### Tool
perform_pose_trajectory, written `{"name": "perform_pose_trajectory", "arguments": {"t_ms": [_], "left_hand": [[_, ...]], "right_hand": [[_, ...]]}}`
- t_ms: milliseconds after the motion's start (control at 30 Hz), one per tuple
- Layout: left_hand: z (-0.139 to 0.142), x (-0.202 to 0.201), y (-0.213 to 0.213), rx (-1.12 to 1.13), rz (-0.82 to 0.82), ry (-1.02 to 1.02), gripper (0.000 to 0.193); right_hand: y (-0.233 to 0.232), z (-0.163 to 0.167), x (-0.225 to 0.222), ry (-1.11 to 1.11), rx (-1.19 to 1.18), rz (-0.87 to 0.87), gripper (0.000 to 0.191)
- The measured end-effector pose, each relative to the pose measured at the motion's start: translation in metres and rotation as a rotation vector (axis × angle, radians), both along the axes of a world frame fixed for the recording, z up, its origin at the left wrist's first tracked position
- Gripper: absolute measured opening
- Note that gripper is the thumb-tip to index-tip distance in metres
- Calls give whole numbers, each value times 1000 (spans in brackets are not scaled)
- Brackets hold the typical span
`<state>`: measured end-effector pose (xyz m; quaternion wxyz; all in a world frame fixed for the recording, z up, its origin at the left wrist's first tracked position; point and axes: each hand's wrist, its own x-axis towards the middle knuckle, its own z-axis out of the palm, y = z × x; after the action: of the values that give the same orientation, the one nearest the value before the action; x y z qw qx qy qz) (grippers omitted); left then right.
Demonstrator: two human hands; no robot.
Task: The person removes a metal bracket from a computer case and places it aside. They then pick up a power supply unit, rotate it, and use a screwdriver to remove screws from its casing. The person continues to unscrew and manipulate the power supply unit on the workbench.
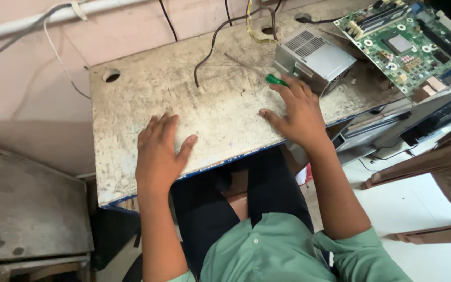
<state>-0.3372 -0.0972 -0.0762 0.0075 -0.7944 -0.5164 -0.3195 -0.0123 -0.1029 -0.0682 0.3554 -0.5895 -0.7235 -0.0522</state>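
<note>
Head view: a person's left hand point(157, 151) lies flat and empty on the scuffed worktable point(131, 99), while the right hand point(296, 112), fingers spread, touches a green-handled tool point(276, 80) lying ungrasped beside a grey power supply point(314, 58); the motherboard point(413, 44) sits untouched.

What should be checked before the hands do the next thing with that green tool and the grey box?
1. Left hand flat on the worn table, holding nothing: ok.
2. Right hand at the green screwdriver handle; fingertips touch it, but a firm grip: cannot tell.
3. Screwdriver tip in view: not ok, it is hidden.
4. Grey power supply box resting on the table beside the right hand: ok.
5. Loose dark cable lies across the table near the box: not ok.
6. Green circuit board sits tilted at the table's right end, stable or not: cannot tell.
</note>
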Motion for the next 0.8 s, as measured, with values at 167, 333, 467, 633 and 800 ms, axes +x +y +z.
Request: {"name": "perform_pose_trajectory", "arguments": {"t_ms": [167, 333, 467, 633, 800], "left_hand": [[2, -6, -6, 41, -39, -7, 57], [8, -9, -11, 38, -12, -65, 57], [8, -9, -9, 38, -14, -69, 55], [8, -8, -8, 31, -19, -46, 54], [10, -6, -8, 31, -17, -52, 54]], "right_hand": [[-6, -3, -6, -65, -44, -45, 57], [-3, -1, -8, -96, -20, -57, 53], [-3, -2, -8, -52, -28, -49, 41], [-7, 0, -9, -26, -17, -53, 39], [-8, 3, -8, 46, -30, -34, 54]]}}
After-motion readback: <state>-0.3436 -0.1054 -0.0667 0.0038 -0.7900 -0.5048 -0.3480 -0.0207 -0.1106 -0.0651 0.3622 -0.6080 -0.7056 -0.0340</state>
